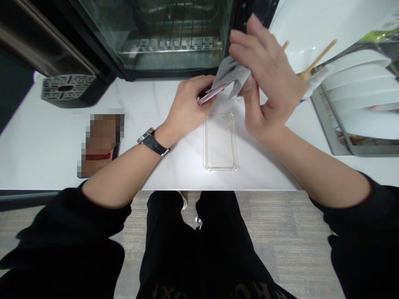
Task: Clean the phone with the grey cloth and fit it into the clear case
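Just beyond the clear case [220, 142] on the tabletop [46, 141], the left hand [187, 106] grips a pink phone [212, 93] edge-up, steadying it, while the right hand [264, 79] presses a grey cloth [230, 72] against it.

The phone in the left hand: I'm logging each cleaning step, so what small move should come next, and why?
Probably draw the grey cloth along the pink phone in another wiping stroke. The left hand holds the phone by its edge above the counter, the right hand presses the cloth on it, and the clear case lies empty below.
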